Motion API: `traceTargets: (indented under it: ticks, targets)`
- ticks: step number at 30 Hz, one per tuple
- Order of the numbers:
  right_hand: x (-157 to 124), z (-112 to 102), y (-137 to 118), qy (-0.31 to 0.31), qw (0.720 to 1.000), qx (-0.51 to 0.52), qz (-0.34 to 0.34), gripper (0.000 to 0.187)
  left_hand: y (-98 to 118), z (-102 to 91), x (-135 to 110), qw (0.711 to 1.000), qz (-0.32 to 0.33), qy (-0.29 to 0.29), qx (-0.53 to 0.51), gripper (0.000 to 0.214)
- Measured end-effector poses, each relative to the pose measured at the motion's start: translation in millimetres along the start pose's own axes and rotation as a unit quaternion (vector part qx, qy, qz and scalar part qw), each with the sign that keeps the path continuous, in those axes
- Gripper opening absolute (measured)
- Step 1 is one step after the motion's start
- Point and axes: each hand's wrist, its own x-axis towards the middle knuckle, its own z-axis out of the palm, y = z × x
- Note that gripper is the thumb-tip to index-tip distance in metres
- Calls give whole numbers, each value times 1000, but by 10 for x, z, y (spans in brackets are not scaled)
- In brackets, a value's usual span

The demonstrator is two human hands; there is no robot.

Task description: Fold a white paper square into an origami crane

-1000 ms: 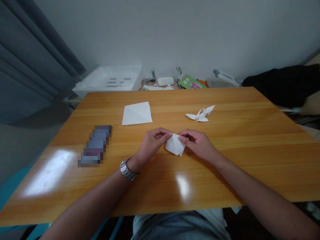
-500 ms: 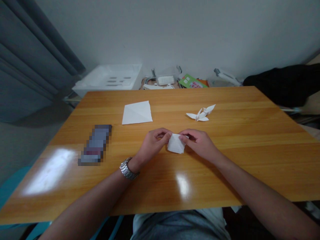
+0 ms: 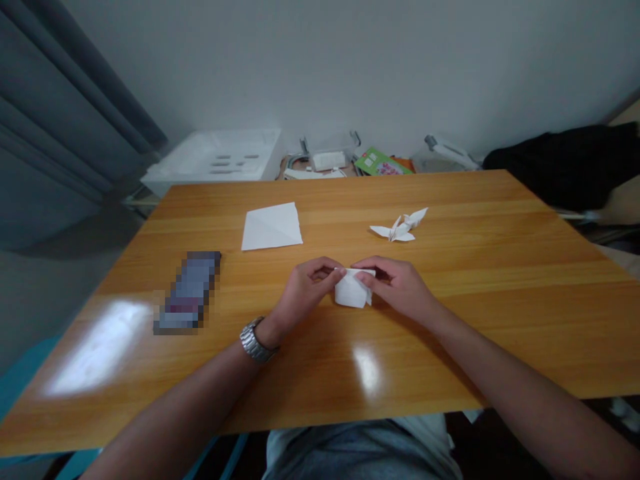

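Observation:
A small folded piece of white paper is held between my two hands, low over the wooden table. My left hand, with a metal watch on its wrist, pinches the paper's upper left corner between thumb and fingers. On the other side, my right hand is closed on the upper right part, its thumb on the front face. A layer stands apart along the right edge. Beyond my right hand lies a folded paper crane. A flat white sheet with crease lines rests beyond my left hand.
A phone, blurred out, lies on the table at the left. Behind the far edge are a white foam tray, a green booklet and a black cloth. A grey curtain hangs at the left.
The folded paper's right side has opened out, with a layer now spread toward my right hand. Both hands stay in nearly the same place. The view has shifted very slightly.

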Motion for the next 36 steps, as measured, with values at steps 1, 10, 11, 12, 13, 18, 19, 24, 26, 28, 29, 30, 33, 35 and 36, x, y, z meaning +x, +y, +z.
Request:
traceTargets:
  ticks: [1, 10, 11, 12, 13, 18, 19, 24, 26, 28, 29, 30, 33, 35, 36]
  targets:
    - [-1, 4, 9, 3, 1000, 12, 10, 24, -2, -1, 1, 1000, 0, 6, -1, 29]
    - [-3, 3, 8, -14, 999, 21, 27, 25, -8, -23, -10, 997, 22, -32, 59, 26]
    - [-4, 0, 1, -19, 999, 19, 21, 25, -1, -23, -16, 997, 27, -36, 69, 26]
    - [-6, -3, -6, -22, 1000, 17, 15, 25, 8, -23, -21, 996, 30, -40, 77, 26]
    - [-7, -6, -14, -24, 1000, 15, 12, 24, 17, -23, -25, 995, 33, -43, 83, 26]
    - [-3, 5, -44, -28, 999, 11, 12, 22, 42, -13, -37, 993, 39, -34, 104, 24]
    - [-1, 10, -48, -28, 999, 10, 11, 22, 45, -9, -38, 993, 38, -31, 106, 23]
    - [-1, 14, -64, -28, 999, -5, 19, 21, 62, 1, -50, 991, 33, -32, 129, 22]
    - [-1, -4, -64, -29, 999, -15, 27, 23, 69, -4, -51, 988, 34, -30, 149, 23]
    - [2, -27, -56, -32, 999, -21, 34, 24, 76, -12, -48, 985, 36, -28, 164, 22]
    - [5, -39, -49, -35, 998, -22, 39, 24, 79, -15, -45, 985, 40, -28, 168, 22]
    - [10, -50, -41, -38, 998, -21, 45, 24, 82, -18, -42, 984, 44, -29, 169, 21]
    - [25, -72, -25, -42, 997, -14, 63, 23, 86, -21, -38, 983, 56, -32, 174, 20]
    - [33, -80, -21, -38, 997, -17, 71, 24, 83, -26, -35, 982, 58, -33, 178, 21]
    - [36, -83, -19, -37, 996, -20, 73, 24, 80, -30, -33, 981, 58, -34, 180, 22]
